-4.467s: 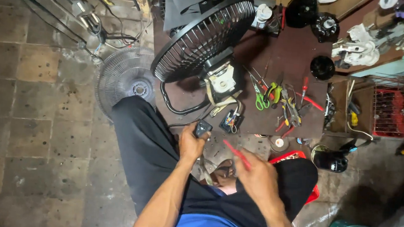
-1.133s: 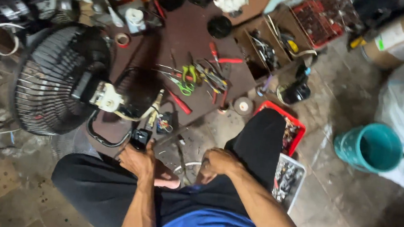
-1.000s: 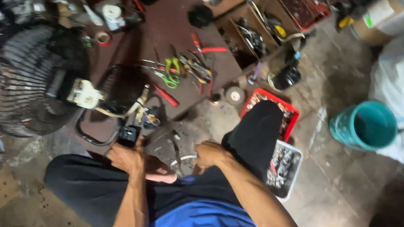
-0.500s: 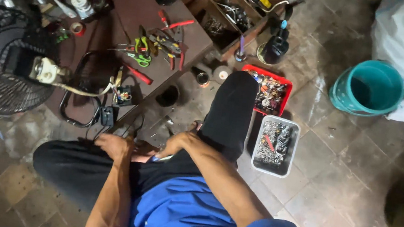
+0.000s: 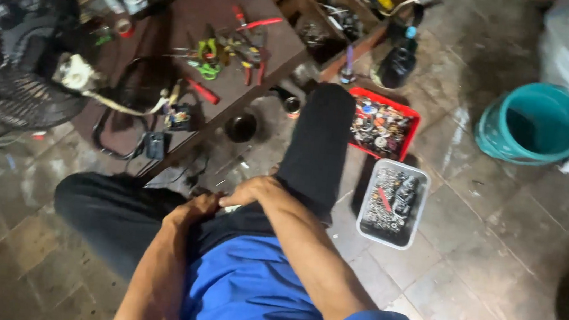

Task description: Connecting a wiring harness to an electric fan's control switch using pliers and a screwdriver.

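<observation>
The person is sitting on the floor with both hands low in the lap, between the legs in black trousers. The left hand point(image 5: 191, 208) is resting close to the right hand point(image 5: 248, 191), and the two are nearly touching. The fingers of both hands are curling inward, but I cannot tell if they are gripping anything, because the picture is blurry there and the fingertips are hiding against the dark cloth.

Just above the left hand, a small black box point(image 5: 155, 145) is lying on the floor, with a black cable looping beside it. Farther up and to the left of that hand, a fan with a dark wire cage point(image 5: 10, 85) is lying on its side, and a white motor part point(image 5: 76, 72) is sticking out of it.

Above both hands, a brown board point(image 5: 195, 5) is holding many tools, with green-handled pliers point(image 5: 205, 58) and a red-handled screwdriver point(image 5: 201, 91) among them.

To the right of the right hand, past the bent knee, a clear tub of small metal parts point(image 5: 392, 202) is sitting on the tiles. A red tray of small parts point(image 5: 382, 124) is sitting just above it. Far off to the right, a teal bucket point(image 5: 531, 125) is standing.
</observation>
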